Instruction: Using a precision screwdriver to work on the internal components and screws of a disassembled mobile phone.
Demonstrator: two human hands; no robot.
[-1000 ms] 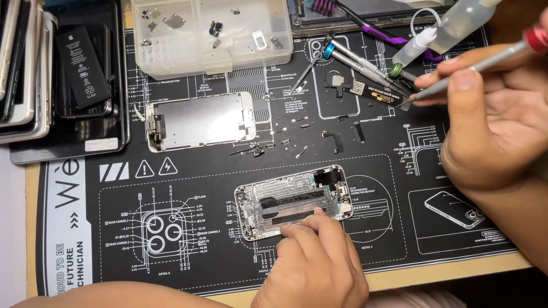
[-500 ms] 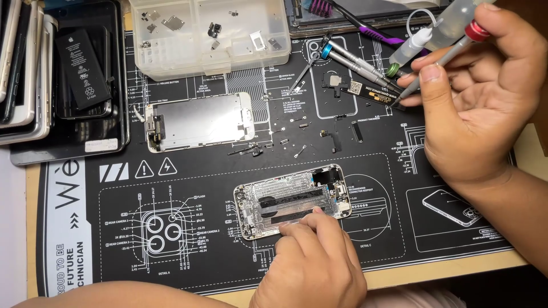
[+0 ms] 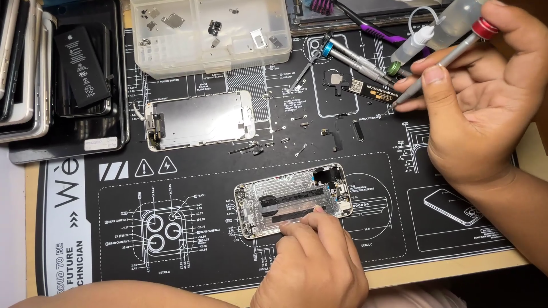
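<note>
On the mat's near middle lies the phone shell (image 3: 293,200), pinned by left hand (image 3: 311,262) fingertips. Right hand (image 3: 479,97) grips a screwdriver (image 3: 439,65) (tip far right, at a small part); seemingly fetching a screw, needing steady carrying.

Phone repair bench, printed work mat (image 3: 114,188), parts tray (image 3: 211,37), stacked handsets (image 3: 23,68)

Detached phone screen (image 3: 200,120) lying face down at mat centre-left, silver-backed rectangle. Black battery (image 3: 83,65) with white label far left. Small black-and-yellow label strip (image 3: 371,91) upper right.
</note>
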